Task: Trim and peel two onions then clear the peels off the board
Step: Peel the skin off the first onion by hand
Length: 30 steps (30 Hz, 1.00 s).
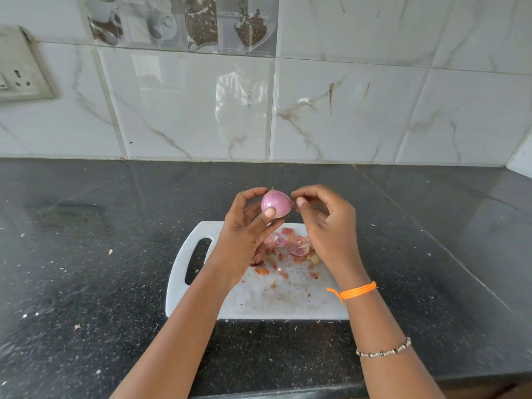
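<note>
My left hand point(247, 226) holds a pink, mostly peeled onion point(277, 203) above the far edge of the white cutting board point(259, 300), thumb on its front and fingers curled behind. Just to the right, my right hand point(325, 223) has its thumb and forefinger pinched together at the onion's right side, on a thin bit of skin. A heap of pink and brown onion peels point(290, 246) lies on the board beneath both hands, with small flakes scattered toward the near edge. Only one onion is in view, and no knife.
The board sits on a dark speckled countertop point(100, 269) with its handle slot point(197, 260) to the left. A few peel bits lie on the counter. A marble-tiled wall point(201, 110) rises behind, with a socket point(20, 70) at the far left.
</note>
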### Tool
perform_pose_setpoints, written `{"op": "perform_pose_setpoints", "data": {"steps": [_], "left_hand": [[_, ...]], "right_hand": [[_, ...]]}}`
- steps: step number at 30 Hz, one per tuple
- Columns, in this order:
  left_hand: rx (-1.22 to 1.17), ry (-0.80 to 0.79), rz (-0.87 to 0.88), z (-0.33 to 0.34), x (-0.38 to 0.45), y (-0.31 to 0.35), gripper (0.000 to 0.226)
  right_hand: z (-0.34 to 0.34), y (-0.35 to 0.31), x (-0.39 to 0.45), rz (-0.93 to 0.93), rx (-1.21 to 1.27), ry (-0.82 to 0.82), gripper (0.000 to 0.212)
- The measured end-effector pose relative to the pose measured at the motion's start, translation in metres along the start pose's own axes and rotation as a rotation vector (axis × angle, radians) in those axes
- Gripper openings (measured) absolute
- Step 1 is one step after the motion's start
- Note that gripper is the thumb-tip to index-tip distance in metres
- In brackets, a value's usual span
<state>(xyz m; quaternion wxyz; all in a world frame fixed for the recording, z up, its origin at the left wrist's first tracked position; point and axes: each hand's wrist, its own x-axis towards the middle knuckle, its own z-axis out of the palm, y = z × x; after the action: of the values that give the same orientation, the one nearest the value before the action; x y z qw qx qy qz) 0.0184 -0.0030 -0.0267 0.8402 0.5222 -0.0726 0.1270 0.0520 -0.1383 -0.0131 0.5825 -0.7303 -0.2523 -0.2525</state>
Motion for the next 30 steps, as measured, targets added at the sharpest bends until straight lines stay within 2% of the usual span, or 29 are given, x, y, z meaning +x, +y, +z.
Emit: {"op": "perform_pose_setpoints", "data": {"steps": [3, 6, 13, 20, 23, 26, 30], "left_hand": [[0.0, 0.005, 0.013, -0.001, 0.0, -0.001, 0.038], [0.028, -0.003, 0.041, -0.002, 0.0, -0.002, 0.042], [0.136, -0.034, 0.102, -0.005, 0.002, -0.008, 0.031], [0.135, -0.06, 0.091, -0.004, 0.002, -0.008, 0.029], [0.123, -0.061, 0.101, -0.004, 0.002, -0.008, 0.029], [0.129, -0.06, 0.115, -0.004, 0.002, -0.008, 0.029], [0.123, -0.077, 0.124, -0.004, 0.001, -0.008, 0.033]], "right_hand": [[0.002, -0.003, -0.002, -0.077, 0.011, -0.046, 0.014], [0.003, -0.001, -0.002, -0.085, 0.002, -0.022, 0.009], [0.003, 0.001, 0.001, 0.088, 0.121, 0.011, 0.003], [0.003, 0.003, 0.002, 0.151, 0.097, 0.046, 0.022], [0.001, 0.005, 0.002, 0.189, 0.154, 0.05, 0.023], [0.002, 0.001, 0.001, 0.21, 0.24, 0.038, 0.016], [0.003, -0.007, -0.001, 0.199, 0.2, 0.021, 0.003]]}}
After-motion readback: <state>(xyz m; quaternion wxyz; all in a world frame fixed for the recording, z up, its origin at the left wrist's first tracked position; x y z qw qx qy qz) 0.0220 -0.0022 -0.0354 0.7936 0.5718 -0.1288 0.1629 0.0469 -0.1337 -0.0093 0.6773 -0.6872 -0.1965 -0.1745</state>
